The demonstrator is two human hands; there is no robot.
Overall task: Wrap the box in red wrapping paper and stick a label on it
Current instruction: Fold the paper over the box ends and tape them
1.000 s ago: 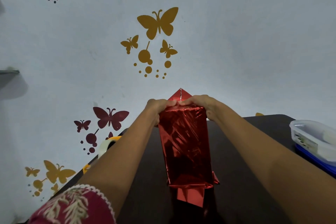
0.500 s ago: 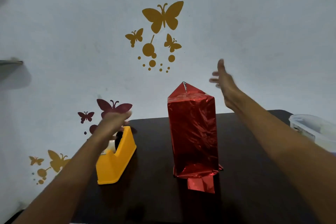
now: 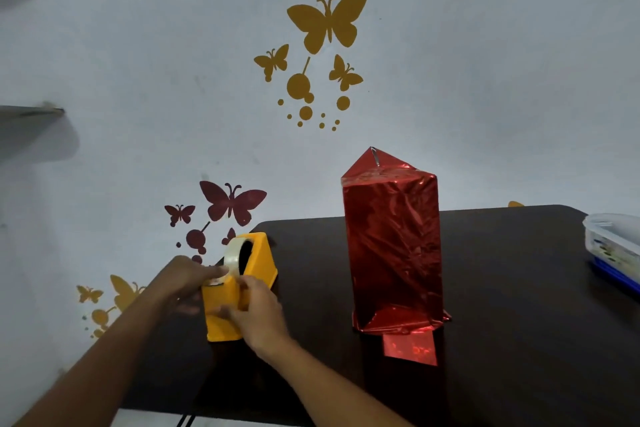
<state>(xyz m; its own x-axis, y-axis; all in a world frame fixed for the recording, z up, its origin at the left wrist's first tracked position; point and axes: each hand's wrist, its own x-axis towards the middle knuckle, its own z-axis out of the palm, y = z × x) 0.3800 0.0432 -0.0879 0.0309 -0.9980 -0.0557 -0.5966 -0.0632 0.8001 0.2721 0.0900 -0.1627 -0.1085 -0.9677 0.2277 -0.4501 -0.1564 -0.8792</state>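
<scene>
The box [image 3: 391, 246], wrapped in shiny red paper, stands upright on the dark table [image 3: 519, 305], and neither hand touches it. A triangular paper flap points up at its top, and a loose flap [image 3: 410, 348] lies flat at its base. A yellow tape dispenser [image 3: 263, 263] with a clear tape roll [image 3: 232, 250] stands to the box's left. My left hand [image 3: 187, 279] reaches over the dispenser's near end, its fingertips pinching at the tape by the cutter. My right hand [image 3: 258, 317] grips the dispenser's front from the right. No label is visible.
A clear plastic container [image 3: 613, 246] with a blue base sits at the table's right edge. A wall with butterfly stickers rises directly behind the table. The dispenser stands near the table's left edge. Dark cords hang off the near edge.
Both hands let go of the box's top fold. The left went to the tape dispenser first, then the right swung across to it. The box stays standing by itself.
</scene>
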